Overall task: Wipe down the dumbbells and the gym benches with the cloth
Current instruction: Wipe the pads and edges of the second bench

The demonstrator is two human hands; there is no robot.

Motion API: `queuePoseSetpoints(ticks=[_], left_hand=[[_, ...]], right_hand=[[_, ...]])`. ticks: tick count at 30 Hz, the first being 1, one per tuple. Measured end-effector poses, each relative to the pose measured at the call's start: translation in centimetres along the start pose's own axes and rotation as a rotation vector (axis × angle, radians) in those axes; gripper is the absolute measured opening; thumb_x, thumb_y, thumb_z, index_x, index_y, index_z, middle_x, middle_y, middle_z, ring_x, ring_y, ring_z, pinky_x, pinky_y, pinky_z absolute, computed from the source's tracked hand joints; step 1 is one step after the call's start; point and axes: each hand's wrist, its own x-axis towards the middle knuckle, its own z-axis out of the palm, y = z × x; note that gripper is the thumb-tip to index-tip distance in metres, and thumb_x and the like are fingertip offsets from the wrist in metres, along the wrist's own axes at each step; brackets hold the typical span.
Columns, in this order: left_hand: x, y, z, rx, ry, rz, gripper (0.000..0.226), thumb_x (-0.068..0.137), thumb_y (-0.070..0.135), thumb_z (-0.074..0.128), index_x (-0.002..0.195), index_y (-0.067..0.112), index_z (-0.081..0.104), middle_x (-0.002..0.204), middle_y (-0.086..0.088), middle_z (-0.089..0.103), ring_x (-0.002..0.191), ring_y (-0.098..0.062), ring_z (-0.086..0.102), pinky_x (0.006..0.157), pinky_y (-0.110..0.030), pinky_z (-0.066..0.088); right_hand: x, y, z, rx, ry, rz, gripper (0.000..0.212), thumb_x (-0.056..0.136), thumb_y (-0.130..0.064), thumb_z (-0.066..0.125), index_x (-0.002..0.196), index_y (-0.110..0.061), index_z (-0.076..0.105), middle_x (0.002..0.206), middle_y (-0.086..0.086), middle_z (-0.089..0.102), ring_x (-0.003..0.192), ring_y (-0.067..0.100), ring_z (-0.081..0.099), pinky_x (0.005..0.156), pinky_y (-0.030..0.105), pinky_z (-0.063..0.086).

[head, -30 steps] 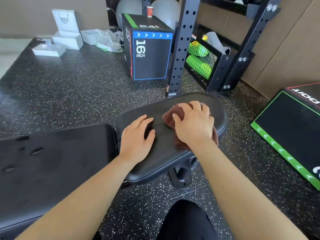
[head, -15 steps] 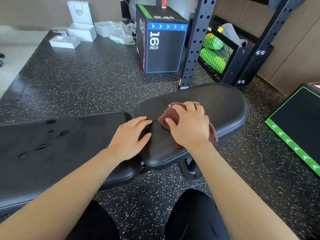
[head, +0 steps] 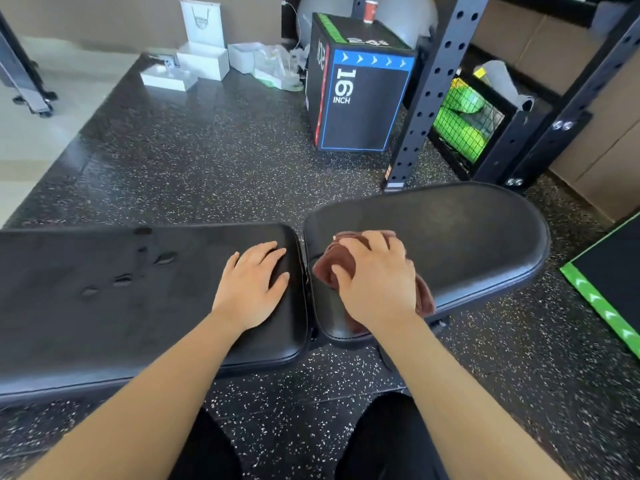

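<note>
The cloth (head: 337, 268) is sitting bunched in the curled grip of the right hand (head: 377, 282) on the seat pad (head: 467, 237); left of it, the left hand (head: 254, 285) is resting flat on the back pad (head: 104, 306), above speckled floor (head: 207, 168).

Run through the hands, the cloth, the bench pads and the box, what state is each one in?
Long black bench pad: dented in several spots.
Rounded black seat pad: brown cloth on its left end.
Brown cloth: bunched, under the right hand.
Right hand: grips the cloth.
Left hand: rests flat on the long pad.
Black box marked 16 inch: upright, red cup on top.
</note>
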Motion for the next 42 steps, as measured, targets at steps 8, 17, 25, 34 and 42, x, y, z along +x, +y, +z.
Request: queuePoseSetpoints(ticks=[8, 17, 25, 34, 42], left_hand=[[-0.1, -0.1, -0.1, -0.084, 0.043, -0.003, 0.043, 0.093, 0.035, 0.042, 0.134, 0.025, 0.046, 0.145, 0.007, 0.040, 0.135, -0.012, 0.033, 0.115, -0.039, 0.014], [0.1, -0.1, -0.6, -0.188, 0.081, -0.032, 0.035, 0.092, 0.024, 0.047, 0.126, 0.019, 0.056, 0.140, 0.003, 0.048, 0.130, -0.017, 0.042, 0.113, -0.038, 0.019], [-0.4, -0.2, -0.7, -0.190, 0.042, -0.031, 0.038, 0.092, 0.023, 0.046, 0.129, 0.020, 0.054, 0.143, 0.004, 0.044, 0.127, -0.017, 0.043, 0.114, -0.033, 0.011], [-0.2, 0.1, -1.3, -0.198, 0.060, -0.010, 0.035, 0.088, 0.018, 0.053, 0.122, 0.015, 0.060, 0.137, -0.003, 0.052, 0.122, -0.024, 0.050, 0.109, -0.038, 0.030], [-0.4, 0.5, -1.9, -0.212, 0.064, -0.010, 0.032, 0.086, 0.016, 0.056, 0.118, 0.013, 0.062, 0.133, -0.005, 0.055, 0.113, -0.026, 0.055, 0.104, -0.034, 0.036]], right_hand=[[5.7, -2.9, 0.5, 0.077, -0.119, 0.050, 0.044, 0.094, -0.040, 0.046, 0.137, -0.029, 0.041, 0.148, 0.003, 0.030, 0.136, 0.033, 0.019, 0.104, 0.048, 0.027], [1.3, -3.4, 1.4, 0.018, -0.055, 0.091, 0.042, 0.093, -0.041, 0.046, 0.133, -0.030, 0.041, 0.144, 0.002, 0.030, 0.133, 0.033, 0.021, 0.101, 0.048, 0.030], [9.2, -5.3, 2.8, 0.014, -0.135, 0.034, 0.043, 0.092, -0.037, 0.048, 0.133, -0.027, 0.042, 0.145, 0.004, 0.030, 0.134, 0.032, 0.020, 0.104, 0.047, 0.027], [5.1, -4.2, 1.7, 0.032, -0.152, -0.084, 0.043, 0.091, -0.041, 0.049, 0.132, -0.028, 0.045, 0.144, 0.002, 0.034, 0.131, 0.031, 0.025, 0.100, 0.046, 0.032], [-4.3, -0.8, -0.3, 0.098, -0.011, -0.082, 0.040, 0.090, -0.044, 0.049, 0.129, -0.036, 0.045, 0.137, -0.005, 0.040, 0.123, 0.027, 0.035, 0.094, 0.044, 0.038]])
